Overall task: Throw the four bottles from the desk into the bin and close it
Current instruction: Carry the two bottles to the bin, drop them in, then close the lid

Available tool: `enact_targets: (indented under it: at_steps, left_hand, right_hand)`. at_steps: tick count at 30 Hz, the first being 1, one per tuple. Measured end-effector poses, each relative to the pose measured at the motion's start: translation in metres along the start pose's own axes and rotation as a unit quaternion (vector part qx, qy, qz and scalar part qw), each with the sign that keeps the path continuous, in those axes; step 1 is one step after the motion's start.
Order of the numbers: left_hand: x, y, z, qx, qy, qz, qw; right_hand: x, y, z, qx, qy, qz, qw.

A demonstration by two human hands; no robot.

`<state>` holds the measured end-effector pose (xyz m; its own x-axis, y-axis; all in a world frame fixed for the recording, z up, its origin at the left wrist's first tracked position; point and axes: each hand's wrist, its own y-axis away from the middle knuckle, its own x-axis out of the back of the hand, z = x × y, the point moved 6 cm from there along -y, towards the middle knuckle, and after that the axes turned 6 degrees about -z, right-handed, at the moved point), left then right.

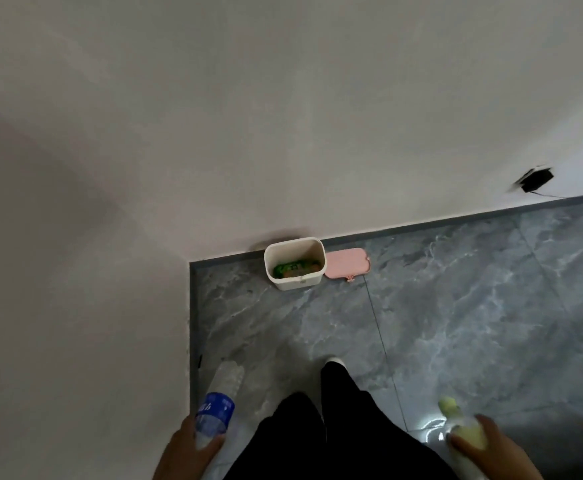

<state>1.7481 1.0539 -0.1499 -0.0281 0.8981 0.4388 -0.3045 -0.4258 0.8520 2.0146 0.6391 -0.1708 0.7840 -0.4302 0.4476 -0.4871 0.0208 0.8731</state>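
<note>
A small white bin (pixel 295 282) stands open on the floor against the wall, with green-labelled bottles (pixel 295 267) lying inside. Its pink lid (pixel 347 263) lies flat on the floor just right of it. My left hand (pixel 193 448), at the bottom left, grips a clear water bottle (pixel 219 400) with a blue label, its top pointing up toward the bin. At the bottom right my right hand (pixel 491 448) holds a clear bottle with a yellow-green cap and label (pixel 459 424). Both hands are well short of the bin.
Grey marble-look floor tiles (pixel 456 306) stretch between me and the bin. White walls (pixel 75 306) meet in a corner left of the bin. My dark trousers and a white shoe (pixel 333 362) show at bottom centre. A black plug (pixel 536 180) with a cable sits on the right wall.
</note>
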Motion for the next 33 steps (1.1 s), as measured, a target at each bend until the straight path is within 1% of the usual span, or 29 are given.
enact_targets:
  at_steps: [1, 3, 5, 6, 9, 12, 13, 16, 19, 21, 24, 29, 33]
  left_hand:
    - [0.001, -0.005, 0.002, 0.01, -0.001, -0.003, 1.0]
    - [0.003, -0.014, 0.008, 0.019, -0.005, 0.001, 1.0]
    - [0.005, -0.026, 0.015, 0.023, -0.005, -0.008, 1.0]
    - [0.007, -0.032, 0.02, 0.024, -0.004, -0.014, 1.0]
    - [0.019, -0.057, 0.036, 0.021, -0.006, -0.028, 0.999]
    - [0.037, -0.095, 0.057, 0.008, 0.001, -0.019, 1.0]
    - [0.043, -0.113, 0.068, 0.005, 0.0, -0.027, 1.0]
    - [0.051, -0.168, 0.102, 0.014, -0.019, -0.085, 0.996]
    - [0.058, -0.22, 0.136, -0.025, -0.047, -0.085, 0.995]
    - [0.056, -0.252, 0.157, -0.047, -0.071, -0.076, 0.993]
    - [0.054, -0.306, 0.196, -0.093, -0.095, -0.045, 0.99]
    - [0.028, -0.413, 0.24, -0.133, -0.237, -0.03, 0.962]
    - [-0.005, -0.501, 0.263, -0.19, -0.373, -0.001, 0.908]
  right_hand:
    - [0.013, -0.008, -0.016, 0.006, 0.01, 0.016, 1.0]
    - [0.021, -0.013, -0.046, 0.012, 0.025, -0.02, 0.999]
    - [0.028, -0.025, -0.078, 0.033, 0.068, -0.018, 0.997]
    - [0.029, -0.032, -0.094, 0.047, 0.075, -0.02, 0.996]
    - [0.025, -0.044, -0.136, 0.05, 0.086, -0.03, 0.995]
    - [0.018, -0.053, -0.182, 0.061, 0.087, -0.036, 0.994]
    - [0.016, -0.061, -0.198, 0.065, 0.084, -0.034, 0.994]
    - [0.006, -0.086, -0.242, 0.081, 0.099, -0.05, 0.991]
    - [-0.005, -0.119, -0.278, 0.107, 0.093, -0.053, 0.988]
    - [-0.015, -0.147, -0.298, 0.118, 0.107, -0.072, 0.985]
    - [-0.027, -0.192, -0.326, 0.147, 0.115, -0.084, 0.979]
    - [-0.057, -0.285, -0.354, 0.204, 0.138, -0.084, 0.965]
    - [-0.091, -0.357, -0.366, 0.257, 0.179, -0.093, 0.945]
